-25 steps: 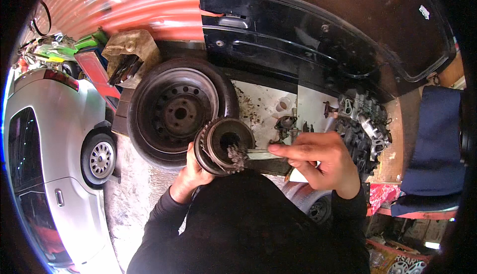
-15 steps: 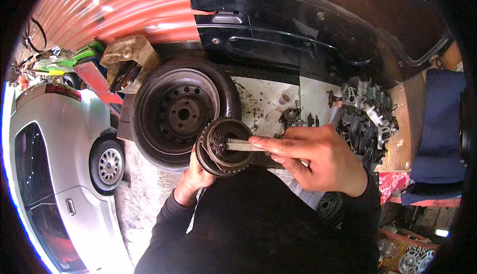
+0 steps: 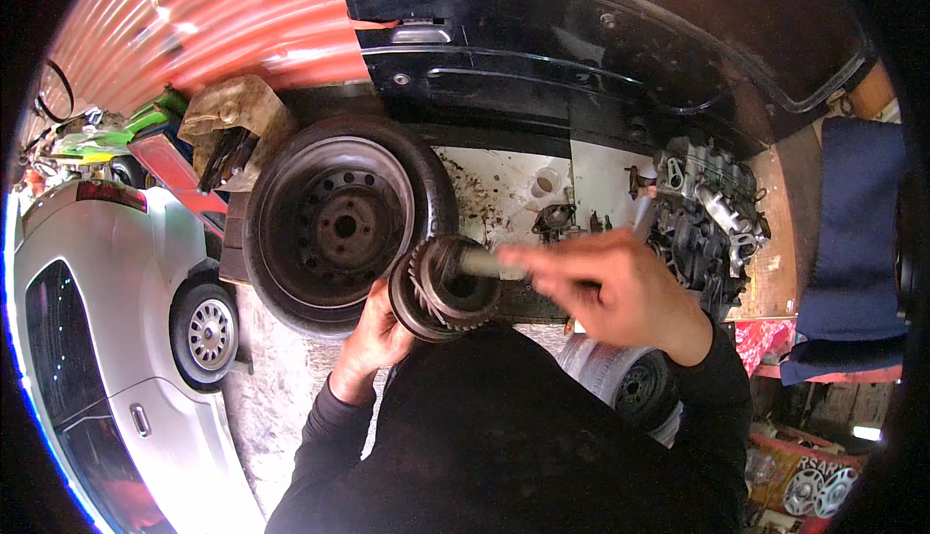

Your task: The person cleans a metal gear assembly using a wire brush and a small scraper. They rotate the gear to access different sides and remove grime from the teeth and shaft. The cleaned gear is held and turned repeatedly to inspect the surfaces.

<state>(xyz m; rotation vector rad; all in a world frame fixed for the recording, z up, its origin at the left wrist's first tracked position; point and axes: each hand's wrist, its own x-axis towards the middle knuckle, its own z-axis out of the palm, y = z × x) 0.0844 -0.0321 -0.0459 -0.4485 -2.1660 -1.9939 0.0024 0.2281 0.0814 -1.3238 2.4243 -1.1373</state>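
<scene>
A dark, round metal gear (image 3: 422, 294) with teeth around it and a hollow middle is held up in front of my chest. My left hand (image 3: 382, 331) grips it from below and the left, its fingers partly hidden behind the rim. In my right hand (image 3: 620, 287) is a brush, pinched by its pale handle (image 3: 481, 263). The brush end is at the gear's open top, at its upper right edge. Motion blurs the brush and my right fingers, so I cannot make out the bristles well.
Just beyond the gear lies a car wheel with tyre (image 3: 260, 234). A dirty white board (image 3: 484, 171) bears small metal parts (image 3: 555, 217), with an engine block (image 3: 712, 205) to the right. A black car panel (image 3: 542, 60) stands behind. A silver car (image 3: 107, 340) is parked left.
The brush has moved from deep in the gear's hollow up to its upper right edge. My left hand has tilted the gear, showing more of its teeth.
</scene>
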